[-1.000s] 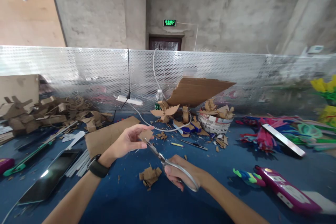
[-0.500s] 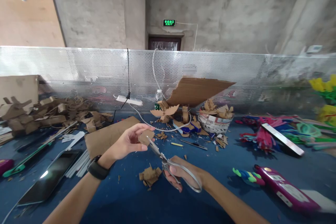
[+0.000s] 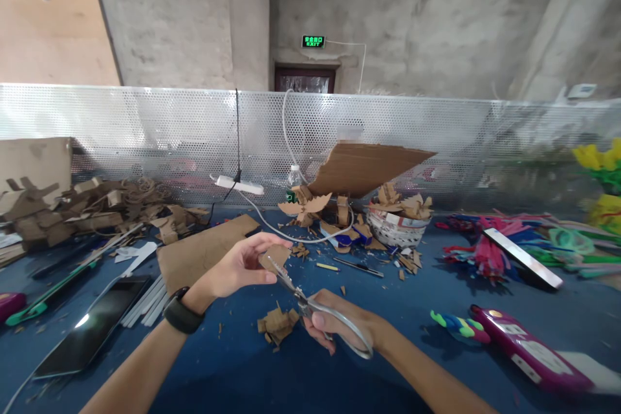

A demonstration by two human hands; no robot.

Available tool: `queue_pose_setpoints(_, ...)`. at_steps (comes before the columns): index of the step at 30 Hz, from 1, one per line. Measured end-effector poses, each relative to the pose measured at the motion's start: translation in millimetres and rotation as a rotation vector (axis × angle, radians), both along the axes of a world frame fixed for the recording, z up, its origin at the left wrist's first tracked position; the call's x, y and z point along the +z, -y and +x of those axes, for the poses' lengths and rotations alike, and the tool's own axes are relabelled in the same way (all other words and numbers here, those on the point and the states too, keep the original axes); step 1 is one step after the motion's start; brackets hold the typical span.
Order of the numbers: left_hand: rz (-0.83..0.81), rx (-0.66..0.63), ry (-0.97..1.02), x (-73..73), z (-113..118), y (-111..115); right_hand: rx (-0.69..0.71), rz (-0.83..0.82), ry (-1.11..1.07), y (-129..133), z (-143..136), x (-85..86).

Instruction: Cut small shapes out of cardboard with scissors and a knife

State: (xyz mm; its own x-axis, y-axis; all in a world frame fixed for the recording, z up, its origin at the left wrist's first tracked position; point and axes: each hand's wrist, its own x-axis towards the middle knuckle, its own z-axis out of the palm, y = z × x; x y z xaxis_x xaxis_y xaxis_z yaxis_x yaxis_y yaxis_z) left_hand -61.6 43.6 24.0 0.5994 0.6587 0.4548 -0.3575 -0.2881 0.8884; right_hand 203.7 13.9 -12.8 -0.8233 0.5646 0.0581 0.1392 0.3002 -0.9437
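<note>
My left hand (image 3: pixel 242 265), with a black band on its wrist, pinches a small piece of cardboard (image 3: pixel 275 257) between thumb and fingers. In my right hand (image 3: pixel 334 320) is a pair of metal scissors (image 3: pixel 347 322), its fingers wrapped about the handles. The blades point up and to the left and meet the edge of the cardboard piece. Below the hands, a small heap of cardboard scraps (image 3: pixel 278 325) lies on the blue table. A larger flat cardboard sheet (image 3: pixel 208 251) lies behind my left wrist.
A phone (image 3: pixel 94 330) and white strips (image 3: pixel 145 303) lie at left. Behind stand a white basket (image 3: pixel 398 229) of scraps and a leaning cardboard panel (image 3: pixel 371 168). At right are a purple device (image 3: pixel 526 349), a clay figure (image 3: pixel 458 325) and another phone (image 3: pixel 522 259).
My left hand and the cardboard piece have shifted slightly right and down. The scissors' handles appear closer together than before.
</note>
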Motion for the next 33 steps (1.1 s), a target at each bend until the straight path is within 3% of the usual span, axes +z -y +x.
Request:
queue_pose_setpoints(14, -0.039, -0.045, -0.047, 0.3, -6, -2, -0.067, 0.061, 0.078, 12, -6, 14.3)
queue_pose_setpoints(24, -0.054, -0.083, -0.074, -1.0, -10, -6, -0.094, 0.102, 0.132, 8, -5, 4.3)
queue_pose_setpoints(33, -0.011, -0.078, -0.058, -0.2, -10, -6, -0.157, 0.064, 0.174, 14, -8, 7.9)
